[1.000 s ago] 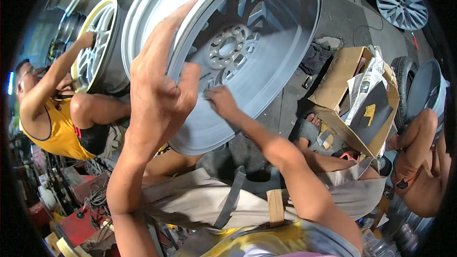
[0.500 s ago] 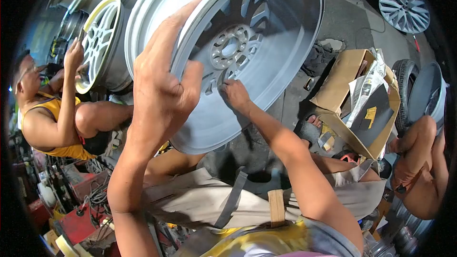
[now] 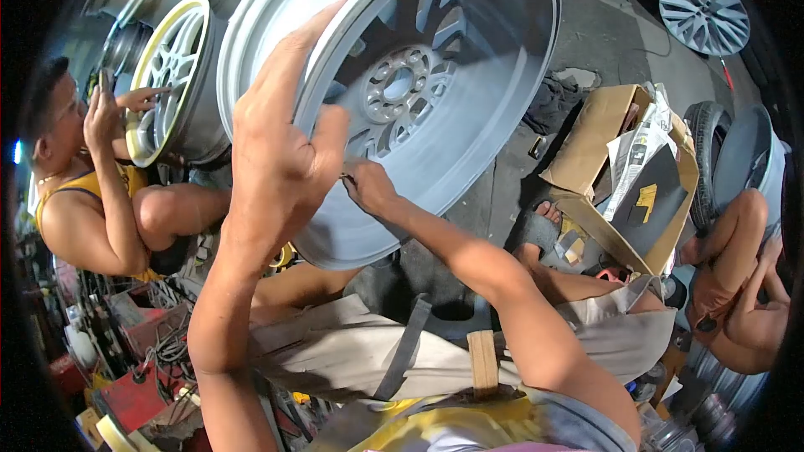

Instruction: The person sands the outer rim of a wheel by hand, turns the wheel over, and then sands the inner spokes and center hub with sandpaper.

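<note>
A large grey alloy wheel rim [image 3: 469, 138] stands tilted before me, its open barrel towards me and its spokes and bolt-holed hub deep inside. My left hand [image 3: 280, 151] grips the rim's left edge, index finger stretched along the lip and thumb bent over it; its other fingers are partly hidden. Inside the barrel's lower left, my right hand [image 3: 373, 188] is closed, fingertips pinched close to the inner wall. Whatever small dark thing sits between those fingertips is too small to make out.
A co-worker [image 3: 92, 201] crouches at left by a yellow-edged wheel [image 3: 172, 75]. An open cardboard box [image 3: 607, 176] with papers stands at right. Beyond it are a tire [image 3: 705, 163] and another person's leg [image 3: 729, 243]. Cables and a red toolbox [image 3: 134, 393] lie lower left.
My right hand has moved left and down, from beside the hub to the barrel's lower left. My left hand keeps its hold. The co-worker at left has shifted their head and hands.
</note>
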A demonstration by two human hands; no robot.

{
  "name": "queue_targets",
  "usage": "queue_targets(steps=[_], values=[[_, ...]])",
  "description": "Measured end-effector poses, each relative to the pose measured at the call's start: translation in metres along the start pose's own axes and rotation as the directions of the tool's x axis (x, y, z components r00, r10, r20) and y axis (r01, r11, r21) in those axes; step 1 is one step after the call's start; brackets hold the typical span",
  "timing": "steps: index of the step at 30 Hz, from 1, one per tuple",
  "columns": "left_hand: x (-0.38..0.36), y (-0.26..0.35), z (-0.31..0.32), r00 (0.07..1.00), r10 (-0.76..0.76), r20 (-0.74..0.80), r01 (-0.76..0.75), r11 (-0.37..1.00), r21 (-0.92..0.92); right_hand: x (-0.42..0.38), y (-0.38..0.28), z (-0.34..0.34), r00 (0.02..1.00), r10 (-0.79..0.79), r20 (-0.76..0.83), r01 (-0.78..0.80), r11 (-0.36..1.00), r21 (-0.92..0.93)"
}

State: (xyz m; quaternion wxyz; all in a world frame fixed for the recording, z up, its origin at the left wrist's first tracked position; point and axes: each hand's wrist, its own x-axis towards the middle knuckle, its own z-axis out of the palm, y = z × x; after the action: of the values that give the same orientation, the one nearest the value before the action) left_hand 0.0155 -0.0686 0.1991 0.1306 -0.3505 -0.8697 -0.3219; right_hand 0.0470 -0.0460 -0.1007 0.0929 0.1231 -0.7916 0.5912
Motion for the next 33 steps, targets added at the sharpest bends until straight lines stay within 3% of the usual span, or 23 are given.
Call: queue_targets(steps=[2, 5, 8, 10, 13, 16, 17, 19, 21, 25, 27, 29, 31, 33], values=[[0.002, -0.001, 0.000, 1.000, 0.002, -0.001, -0.002, 1.000, -0.003, -0.001, 0.010, 0.007, 1.000, 0.008, 0.004, -0.007, 0.998, -0.060], [0.001, -0.002, -0.001, 1.000, -0.006, 0.017, 0.006, 1.000, 0.010, 0.012, -0.036, 0.011, 0.987, 0.102, -0.125, -0.080, 0.982, 0.172], [0.002, -0.005, -0.002, 0.999, -0.003, 0.040, 0.002, 1.000, 0.027, 0.027, -0.066, 0.006, 0.969, 0.220, -0.109, -0.174, 0.930, 0.324], [0.002, -0.003, -0.002, 0.999, 0.043, 0.034, -0.045, 0.997, 0.064, 0.020, -0.052, 0.005, 0.978, 0.147, -0.149, -0.092, 0.941, 0.326], [0.000, -0.003, -0.001, 0.999, 0.028, 0.032, -0.029, 0.999, 0.036, 0.000, -0.007, 0.006, 0.997, 0.068, -0.024, -0.068, 0.998, -0.005], [0.000, -0.002, -0.001, 0.999, 0.009, 0.036, -0.011, 0.998, 0.055, 0.002, -0.009, 0.008, 0.995, 0.095, 0.027, -0.094, 0.995, -0.042], [0.000, -0.002, -0.001, 0.999, 0.008, 0.037, -0.010, 0.998, 0.054, 0.008, -0.015, 0.013, 0.995, 0.102, -0.009, -0.103, 0.995, -0.017], [0.000, -0.002, -0.001, 0.999, 0.016, 0.051, -0.019, 0.998, 0.053, 0.030, -0.050, 0.008, 0.989, 0.127, -0.071, -0.110, 0.971, 0.213], [0.000, 0.001, -0.001, 0.998, 0.007, 0.056, -0.011, 0.998, 0.057, 0.053, -0.057, 0.017, 0.971, 0.033, -0.238, 0.062, 0.922, 0.381], [0.000, -0.003, 0.000, 0.997, 0.053, 0.047, -0.056, 0.997, 0.048, 0.049, -0.076, 0.003, 0.967, 0.042, -0.250, 0.109, 0.821, 0.560], [0.002, -0.004, 0.001, 0.996, 0.080, 0.030, -0.082, 0.995, 0.062, 0.019, -0.056, 0.008, 0.989, 0.110, -0.099, -0.076, 0.951, 0.299], [0.001, -0.002, 0.001, 0.995, 0.101, 0.017, -0.102, 0.991, 0.081, -0.017, -0.002, 0.002, 1.000, -0.008, -0.010, 0.009, 0.989, 0.147], [-0.001, 0.005, -0.001, 0.995, -0.085, 0.056, 0.082, 0.996, 0.047, -0.040, 0.052, -0.010, 0.998, -0.045, 0.049, 0.050, 0.992, -0.116], [-0.001, 0.005, 0.001, 0.996, -0.080, 0.032, 0.080, 0.996, 0.026, -0.043, 0.066, -0.032, 0.986, -0.008, 0.169, 0.047, 0.972, -0.229]])
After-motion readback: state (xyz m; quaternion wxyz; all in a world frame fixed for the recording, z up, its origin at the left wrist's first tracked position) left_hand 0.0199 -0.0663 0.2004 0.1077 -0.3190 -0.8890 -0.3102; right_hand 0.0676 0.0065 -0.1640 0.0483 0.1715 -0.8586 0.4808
